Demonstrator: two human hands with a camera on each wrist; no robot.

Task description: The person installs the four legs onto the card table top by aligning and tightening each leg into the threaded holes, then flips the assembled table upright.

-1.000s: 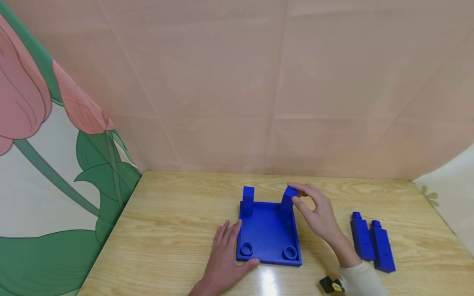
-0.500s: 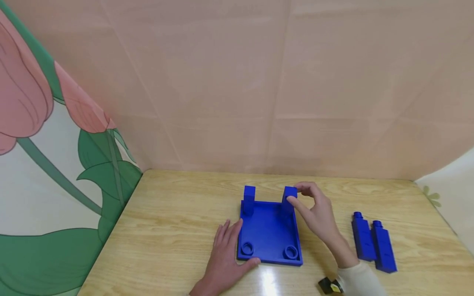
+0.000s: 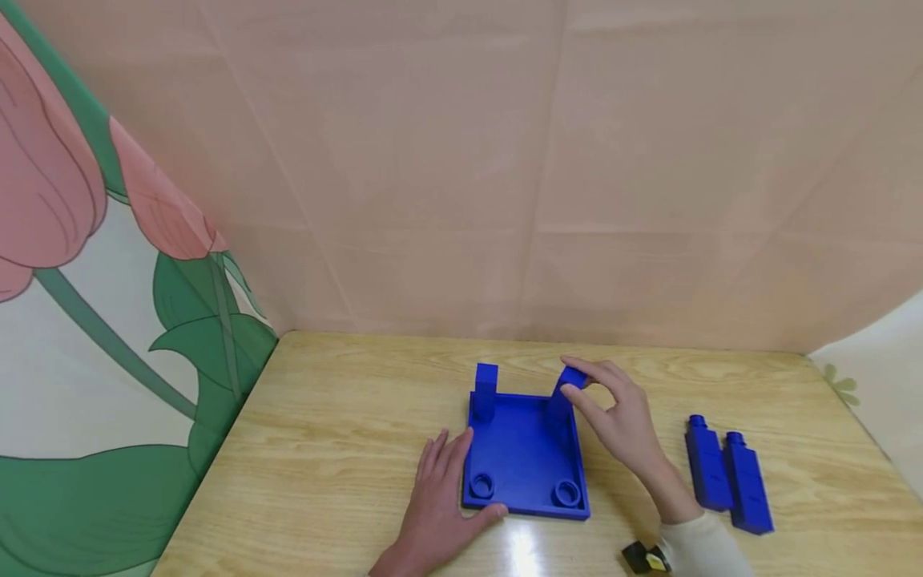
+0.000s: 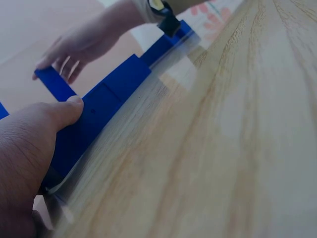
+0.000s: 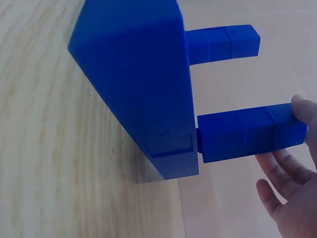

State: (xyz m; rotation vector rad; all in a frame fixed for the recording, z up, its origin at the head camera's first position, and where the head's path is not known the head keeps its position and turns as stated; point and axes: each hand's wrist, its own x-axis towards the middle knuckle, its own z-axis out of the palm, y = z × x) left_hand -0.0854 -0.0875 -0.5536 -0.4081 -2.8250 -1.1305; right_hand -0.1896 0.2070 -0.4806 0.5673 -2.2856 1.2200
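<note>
A blue toy tabletop (image 3: 525,457) lies upside down, its rim facing up and round sockets (image 3: 566,492) at its near corners. My left hand (image 3: 440,513) rests at its near-left corner, fingers straight along the left side and thumb against the front edge. At the far-right corner, my right hand (image 3: 623,417) pinches the top of a blue square leg (image 3: 561,401) between thumb and fingers. That leg leans a little right; in the right wrist view, a sliver of its peg (image 5: 199,140) shows at the tabletop. Another leg (image 3: 486,393) stands upright at the far-left corner.
Two loose blue legs (image 3: 707,469) with round pegs lie side by side on the wooden table (image 3: 346,449), right of my right forearm. A black strap device (image 3: 642,557) is on the right wrist. A beige cloth (image 3: 433,200) hangs behind the table's far edge.
The right fingers loosened and shifted on the far-right leg, then pinched its top again. That leg stood straighter half a second ago and now leans right. The left hand and tabletop stay put.
</note>
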